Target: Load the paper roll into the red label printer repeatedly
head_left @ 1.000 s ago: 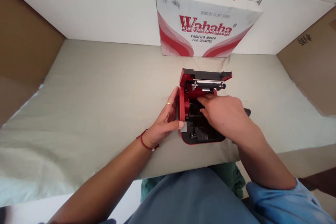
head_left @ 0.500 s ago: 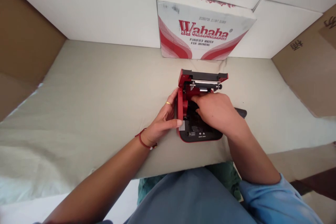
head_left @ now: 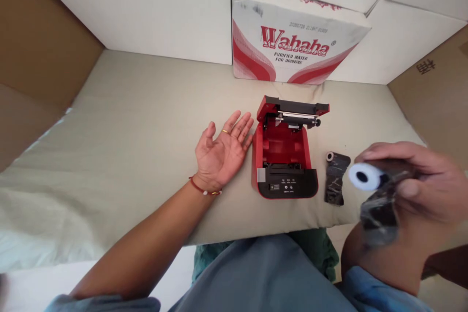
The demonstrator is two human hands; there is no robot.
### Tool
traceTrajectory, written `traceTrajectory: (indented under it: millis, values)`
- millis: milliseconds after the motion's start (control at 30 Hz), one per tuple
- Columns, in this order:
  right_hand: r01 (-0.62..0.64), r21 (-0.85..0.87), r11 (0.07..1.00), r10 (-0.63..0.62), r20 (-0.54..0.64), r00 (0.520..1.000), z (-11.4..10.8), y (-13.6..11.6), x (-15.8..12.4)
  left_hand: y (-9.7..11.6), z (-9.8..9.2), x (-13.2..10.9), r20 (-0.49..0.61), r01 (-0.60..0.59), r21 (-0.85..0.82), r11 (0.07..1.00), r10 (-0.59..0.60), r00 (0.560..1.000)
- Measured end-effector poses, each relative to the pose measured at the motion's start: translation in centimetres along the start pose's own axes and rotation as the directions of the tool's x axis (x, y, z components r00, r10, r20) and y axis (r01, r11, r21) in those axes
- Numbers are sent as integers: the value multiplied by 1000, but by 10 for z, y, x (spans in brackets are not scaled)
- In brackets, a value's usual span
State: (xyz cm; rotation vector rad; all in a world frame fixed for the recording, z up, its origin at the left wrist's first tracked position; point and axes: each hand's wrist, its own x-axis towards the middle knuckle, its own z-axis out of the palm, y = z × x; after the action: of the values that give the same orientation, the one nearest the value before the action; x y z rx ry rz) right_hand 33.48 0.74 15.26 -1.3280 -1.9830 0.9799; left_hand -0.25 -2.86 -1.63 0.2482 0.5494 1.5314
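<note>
A small red and black label printer point(head_left: 287, 183) stands in front of me with its lid tilted up, so its red inside shows. My left hand point(head_left: 227, 151) lies palm up along the printer's left side, fingers spread and holding nothing. Off to the right, my right hand point(head_left: 427, 183) grips a roll of black ribbon point(head_left: 380, 219) with a white core facing left and a loose shiny end hanging down; motion blurs it. Between that hand and the printer, a second roll of black ribbon point(head_left: 334, 180) rests on the cloth, partly unwound.
A beige cloth point(head_left: 146, 131) covers the table. Behind the printer stands a white and red water carton point(head_left: 296, 44) against white boxes point(head_left: 164, 9). Brown cardboard panels point(head_left: 44, 34) flank the table left and right.
My right hand has come out of the printer and swung right, now with a roll of black ribbon. My left hand has let go of the printer's side and turned palm up.
</note>
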Motion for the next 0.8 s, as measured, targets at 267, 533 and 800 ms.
traceTrajectory:
  millis: [267, 533, 800]
  values:
    - [-230, -213, 950, 249, 68, 966, 35, 75, 21, 6, -2, 5, -72, -47, 13, 999, 47, 996]
    - [-198, -266, 943, 150, -190, 970, 43, 102, 7, 11, 5, -4, -104, 1, 201, 980, 20, 994]
    - [-133, -445, 885, 112, -74, 991, 13, 135, 0, 12, 7, -3, -134, 167, 179, 970, -144, 981]
